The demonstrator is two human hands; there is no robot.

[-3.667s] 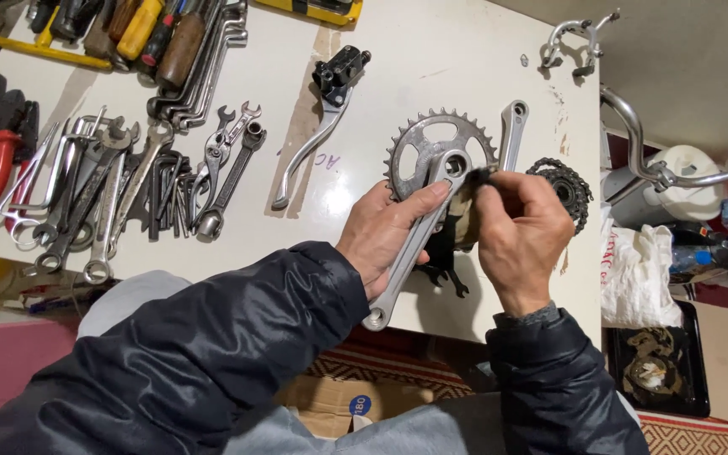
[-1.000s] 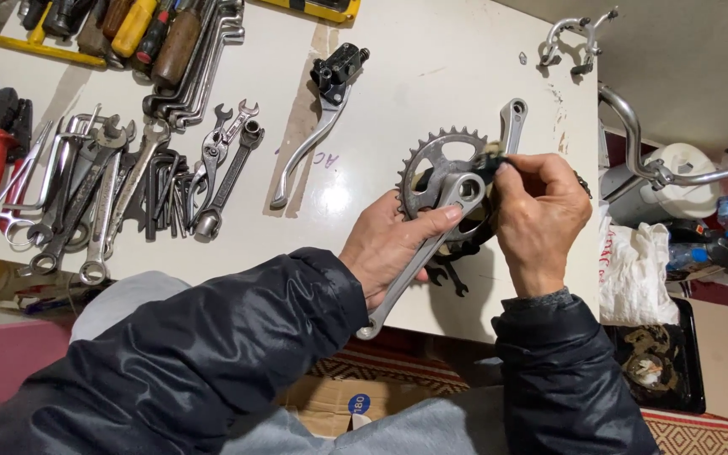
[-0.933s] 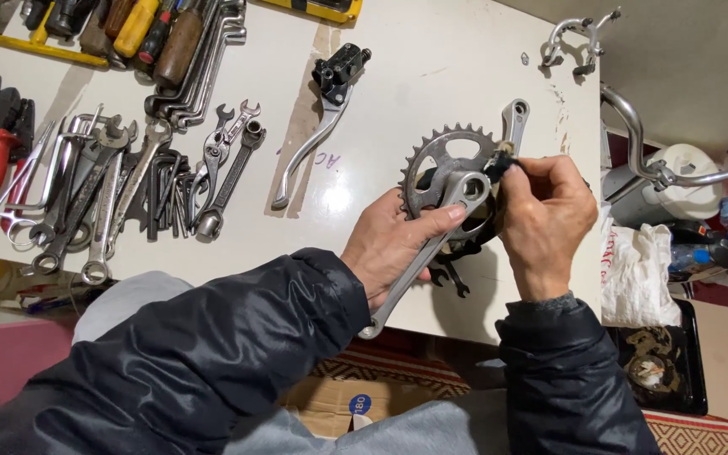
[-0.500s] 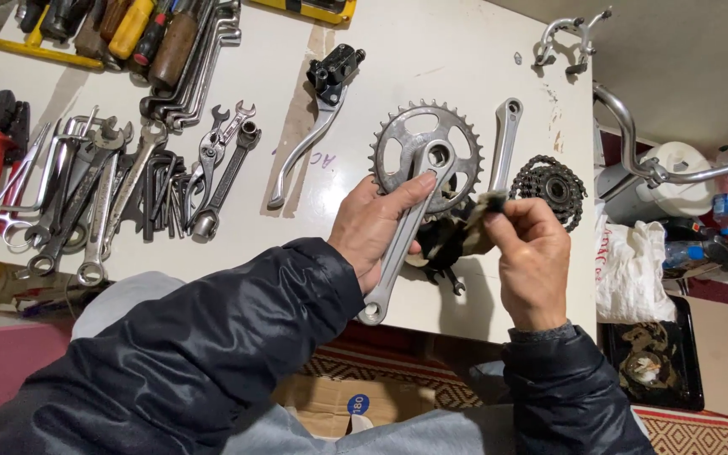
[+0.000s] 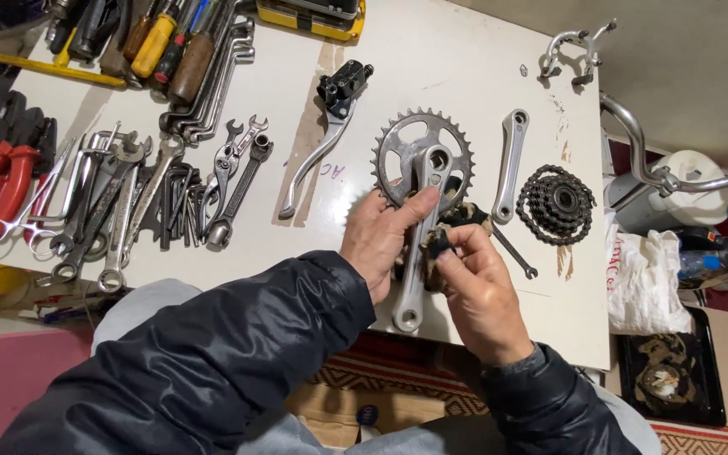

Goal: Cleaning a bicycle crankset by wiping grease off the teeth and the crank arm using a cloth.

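Since half a second ago, little is altered: the crankset [image 5: 421, 181] is kept in much the same place on the white table [image 5: 431, 59], and the right hand [image 5: 482, 282] is drawn slightly nearer the left hand [image 5: 381, 240]. Against the frames of a second ago, the chainring is lowered and lies flatter toward the table's near edge, so the work is judged to be continuing at the crank arm rather than finished.

Head view, item by item:
- Crankset: toothed silver chainring with arm, held near the middle of the near edge; the arm's free end points toward the person.
- Left hand: fingers curled around the arm just below the ring, thumb laid along it.
- Right hand: fingertips pinched on a small dark part [image 5: 436, 244] touching the arm; what it is cannot be told.
- Second crank arm [image 5: 509, 164]: loose, just right of the chainring.
- Freewheel cluster [image 5: 556, 202]: toward the right edge.
- Brake lever [image 5: 322, 139]: left of the chainring.
- Spanners [image 5: 120, 202]: spread along the left side.
- Brake caliper [image 5: 573, 52]: at the far right corner.
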